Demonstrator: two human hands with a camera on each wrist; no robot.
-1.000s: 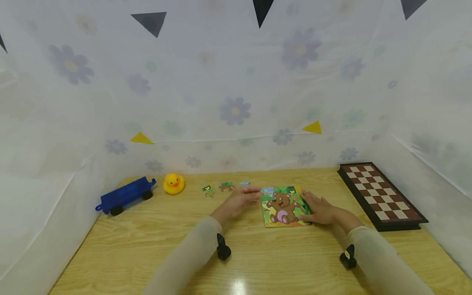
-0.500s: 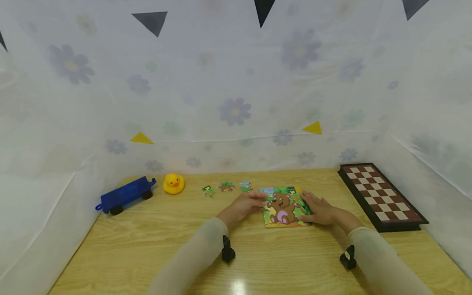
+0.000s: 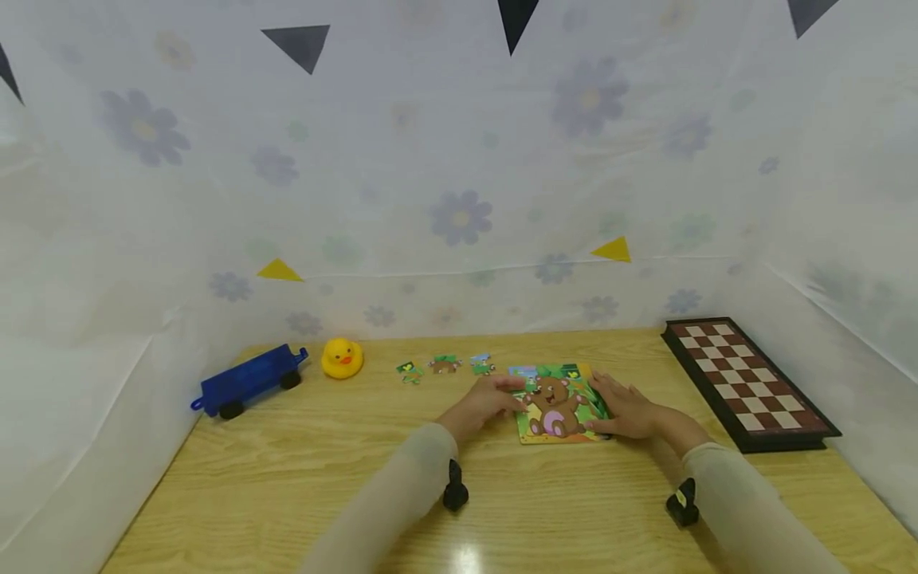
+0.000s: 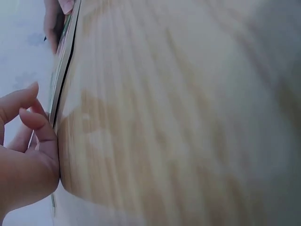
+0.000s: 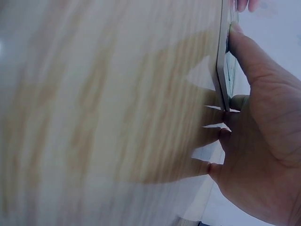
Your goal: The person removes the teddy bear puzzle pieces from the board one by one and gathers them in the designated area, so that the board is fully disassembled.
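A jigsaw puzzle with a brown bear picture lies flat on the table. My left hand is at its left side, fingertips reaching over the edge onto the picture. In the left wrist view, the thumb and a finger of the left hand bend towards each other with a gap between them. My right hand rests at the puzzle's right side. The right wrist view shows the thumb of the right hand on the board's edge and the other fingers down at the table. Three loose puzzle pieces lie behind the left hand.
A yellow rubber duck and a blue toy wagon stand at the back left. On the right lies a chessboard with a dark frame. White flowered cloth walls in the wooden table at the back and sides.
My left hand has moved right, from beside the puzzle to over its left edge, uncovering the nearest loose piece. The right hand has stayed in place.
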